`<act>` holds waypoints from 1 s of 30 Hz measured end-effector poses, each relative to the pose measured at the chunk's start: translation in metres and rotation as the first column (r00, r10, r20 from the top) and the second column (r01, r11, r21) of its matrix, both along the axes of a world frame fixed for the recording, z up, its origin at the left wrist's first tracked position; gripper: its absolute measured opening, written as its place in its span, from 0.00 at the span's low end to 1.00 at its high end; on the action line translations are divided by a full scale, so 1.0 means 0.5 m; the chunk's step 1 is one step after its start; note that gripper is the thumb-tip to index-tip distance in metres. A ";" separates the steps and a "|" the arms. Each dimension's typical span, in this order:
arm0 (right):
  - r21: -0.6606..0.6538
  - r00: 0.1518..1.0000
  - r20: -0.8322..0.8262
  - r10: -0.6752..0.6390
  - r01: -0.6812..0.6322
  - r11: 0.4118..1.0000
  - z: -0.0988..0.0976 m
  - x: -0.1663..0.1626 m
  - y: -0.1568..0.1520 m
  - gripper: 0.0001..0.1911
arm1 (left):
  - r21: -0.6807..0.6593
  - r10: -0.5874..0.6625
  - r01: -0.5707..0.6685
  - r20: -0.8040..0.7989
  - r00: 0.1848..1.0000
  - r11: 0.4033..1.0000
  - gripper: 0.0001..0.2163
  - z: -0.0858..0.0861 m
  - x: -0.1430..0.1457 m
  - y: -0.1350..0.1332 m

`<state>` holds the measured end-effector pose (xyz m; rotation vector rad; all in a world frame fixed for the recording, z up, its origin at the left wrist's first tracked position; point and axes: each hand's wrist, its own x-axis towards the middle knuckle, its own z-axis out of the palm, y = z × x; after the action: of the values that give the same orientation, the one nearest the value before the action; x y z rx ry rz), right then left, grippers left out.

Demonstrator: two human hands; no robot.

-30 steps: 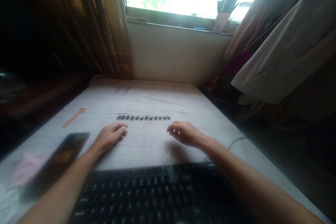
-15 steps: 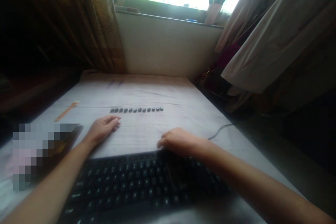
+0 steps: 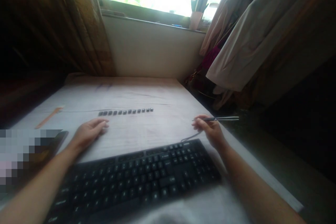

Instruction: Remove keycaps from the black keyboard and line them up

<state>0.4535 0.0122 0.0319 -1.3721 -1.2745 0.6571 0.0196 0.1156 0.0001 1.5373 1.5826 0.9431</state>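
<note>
My left hand (image 3: 90, 132) rests on the white cloth with loosely extended fingers, holding nothing. Just beyond its fingertips runs a row of several small dark square keycaps (image 3: 124, 112). My right hand (image 3: 208, 127) is closed around slim tweezers (image 3: 227, 118), whose two thin metal arms stick out to the right. A small tip shows left of the fingers. Below both hands lies a black keyboard (image 3: 147, 178), slightly tilted, its lower left part cut off by my left forearm and the frame edge.
An orange strip-like object (image 3: 49, 117) lies on the cloth (image 3: 162, 92) at the left, above a blurred-out dark flat object (image 3: 59, 147). A cable (image 3: 190, 136) leaves the keyboard's back. Clothes (image 3: 244, 49) hang at the right; a curtain (image 3: 86, 35) and windowsill (image 3: 147, 19) are behind.
My right hand has moved right and away from above the keyboard to the bed-like surface's right edge, where the tweezers now show. The view has shifted right; my left hand stays near the keycaps.
</note>
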 end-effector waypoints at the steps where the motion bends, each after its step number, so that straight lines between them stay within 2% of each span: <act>1: 0.008 0.997 -0.044 -0.060 0.060 0.998 -0.010 0.009 -0.008 0.17 | -0.003 -0.005 0.005 0.003 1.000 1.000 0.22 -0.001 -0.003 0.001; 5: -0.034 0.969 -0.164 -0.184 0.181 0.983 -0.040 0.000 -0.027 0.17 | -0.021 -0.029 0.029 0.010 1.000 0.999 0.21 -0.008 -0.022 0.003; 12: -0.120 0.956 -0.234 -0.176 0.152 0.981 -0.035 -0.059 -0.041 0.16 | -0.091 -0.011 0.014 0.031 0.999 0.996 0.19 0.011 -0.033 -0.022; 17: -0.158 0.969 -0.230 -0.085 0.048 0.986 -0.025 -0.091 -0.042 0.16 | -0.213 0.005 0.009 0.061 0.998 0.977 0.22 0.030 -0.049 -0.038; 24: -0.220 0.946 -0.325 0.012 -0.088 0.972 -0.017 -0.093 -0.011 0.25 | -0.192 0.005 0.009 0.073 0.997 0.981 0.22 0.021 -0.060 -0.041; 30: -0.201 0.892 -0.403 0.205 -0.305 0.931 0.035 -0.103 0.053 0.17 | -0.190 -0.011 0.018 0.038 0.999 0.982 0.22 0.022 -0.059 -0.043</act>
<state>0.4018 0.0389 0.0494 -1.2122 -1.0899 1.2490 -0.0097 0.0940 0.0110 1.3890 1.5853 0.7828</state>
